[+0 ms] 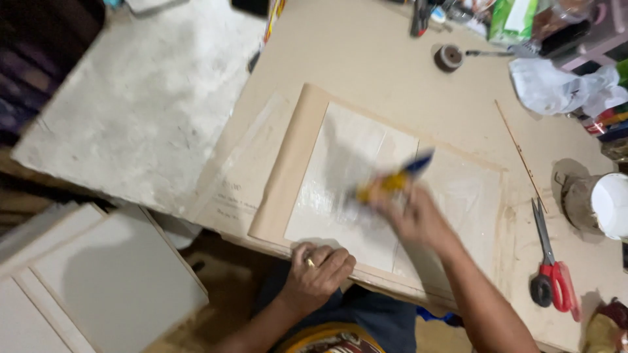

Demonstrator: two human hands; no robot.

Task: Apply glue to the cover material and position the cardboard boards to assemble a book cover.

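The right hand (411, 214), blurred by motion, is closed around a yellow and blue tool (392, 179) whose tip lies over the glossy white sheet (347, 176). That sheet sits on a brown board (291, 163) lying on the tan worktable (366, 59). The left hand (318, 268) rests at the board's near edge, fingers curled and pressing down, a ring on 1 finger. To the right lie red-handled scissors (551, 265), a thin wooden stick (520, 153) and a white pot (605, 204). A roll of tape (449, 57) sits farther back.
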